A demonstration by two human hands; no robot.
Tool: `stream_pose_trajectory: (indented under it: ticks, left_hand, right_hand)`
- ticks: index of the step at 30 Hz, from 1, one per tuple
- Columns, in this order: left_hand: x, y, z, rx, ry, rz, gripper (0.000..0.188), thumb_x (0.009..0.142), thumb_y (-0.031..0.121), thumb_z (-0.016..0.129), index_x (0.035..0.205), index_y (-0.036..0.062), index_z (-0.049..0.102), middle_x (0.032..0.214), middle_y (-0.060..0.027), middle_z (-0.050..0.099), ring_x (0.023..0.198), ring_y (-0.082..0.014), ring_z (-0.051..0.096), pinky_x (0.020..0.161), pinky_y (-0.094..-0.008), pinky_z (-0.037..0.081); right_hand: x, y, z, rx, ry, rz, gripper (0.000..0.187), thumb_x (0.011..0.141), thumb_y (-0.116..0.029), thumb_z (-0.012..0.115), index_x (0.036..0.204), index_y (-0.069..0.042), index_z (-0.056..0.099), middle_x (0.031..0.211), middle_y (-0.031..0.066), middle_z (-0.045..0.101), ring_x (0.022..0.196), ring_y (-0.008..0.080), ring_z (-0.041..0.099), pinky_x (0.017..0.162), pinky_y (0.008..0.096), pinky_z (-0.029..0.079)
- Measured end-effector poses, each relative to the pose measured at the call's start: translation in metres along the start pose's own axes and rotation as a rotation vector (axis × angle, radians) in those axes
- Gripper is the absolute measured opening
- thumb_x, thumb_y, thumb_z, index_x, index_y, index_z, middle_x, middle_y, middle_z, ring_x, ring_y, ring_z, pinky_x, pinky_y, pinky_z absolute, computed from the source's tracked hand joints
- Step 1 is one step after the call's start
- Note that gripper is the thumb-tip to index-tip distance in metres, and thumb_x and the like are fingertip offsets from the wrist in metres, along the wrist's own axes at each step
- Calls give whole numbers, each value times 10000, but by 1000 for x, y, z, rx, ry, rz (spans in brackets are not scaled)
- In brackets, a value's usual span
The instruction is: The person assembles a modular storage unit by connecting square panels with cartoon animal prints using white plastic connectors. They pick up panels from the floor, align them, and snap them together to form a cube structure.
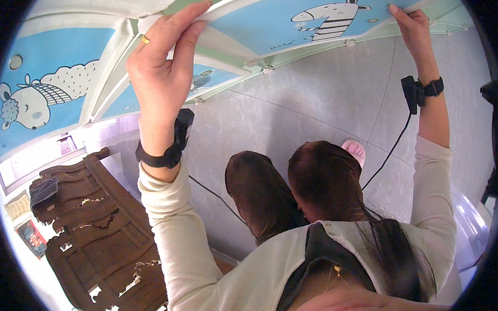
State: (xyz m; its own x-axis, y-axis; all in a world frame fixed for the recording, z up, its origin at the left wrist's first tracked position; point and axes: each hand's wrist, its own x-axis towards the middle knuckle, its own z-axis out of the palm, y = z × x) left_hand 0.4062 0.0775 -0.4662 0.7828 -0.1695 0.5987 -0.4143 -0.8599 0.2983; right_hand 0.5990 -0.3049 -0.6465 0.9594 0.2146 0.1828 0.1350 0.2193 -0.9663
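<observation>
In front of me, a blue door panel [255, 32] with a white rim and a striped cartoon animal is tilted outward from a pale green and white plastic cabinet. My left hand [166, 62] is at its left corner, thumb and fingers closed about the white rim. My right hand [413, 29] grips the right end, the thumb on the blue face and the other fingers partly hidden behind the edge. Left of it stands another blue panel [65, 68] with a cartoon sheep. A lower blue panel [216, 75] shows beneath the one I hold.
Grey tiled floor [313, 98] lies below the cabinet. My knees [321, 175] are bent close by, and a pink slipper [354, 150] is beside them. A carved dark wooden piece of furniture [103, 226] stands at left. Black cables [388, 150] hang from both wristbands.
</observation>
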Motion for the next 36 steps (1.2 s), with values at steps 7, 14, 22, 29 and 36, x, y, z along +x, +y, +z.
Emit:
stream_pose_trajectory:
  ticks: [7, 14, 22, 29, 36]
  left_hand:
    - [-1, 5, 1, 1, 0, -6, 257, 800, -51, 648, 1013, 80, 707, 783, -60, 663, 667, -135, 590, 623, -225, 457]
    - [-2, 4, 0, -20, -12, 14, 272, 793, -65, 649, 1018, 78, 707, 804, -66, 671, 683, -136, 600, 638, -220, 463]
    - [-4, -8, 6, 197, 93, 208, 329, 752, -47, 668, 1045, 98, 710, 851, -54, 681, 760, -165, 621, 686, -251, 485]
    - [-8, -28, 21, 342, 242, 377, 370, 696, -32, 675, 1040, 99, 708, 877, -20, 675, 812, -184, 609, 732, -292, 465]
    - [-10, -32, 42, 339, 402, 332, 358, 681, -90, 629, 994, 66, 709, 884, -54, 679, 847, -214, 626, 750, -301, 475]
  right_hand:
    - [10, 33, -38, 29, -13, 35, 353, 852, -118, 696, 1140, 47, 578, 1127, 103, 619, 1059, 171, 572, 979, 308, 412]
    - [-3, 3, -9, 12, 15, 11, 404, 814, -105, 715, 1164, 38, 572, 1133, 100, 625, 1049, 182, 582, 963, 324, 430]
    - [1, 10, -9, 5, 50, 24, 386, 858, -107, 685, 1182, 48, 542, 1158, 102, 598, 1104, 181, 548, 1003, 322, 396]
    - [0, -2, 9, -90, 60, 59, 325, 804, -162, 752, 1032, 30, 623, 1016, 76, 650, 942, 148, 587, 862, 263, 436]
    - [0, -6, 9, -137, 69, 69, 369, 805, -168, 751, 1056, 56, 600, 1038, 95, 642, 952, 156, 585, 866, 268, 436]
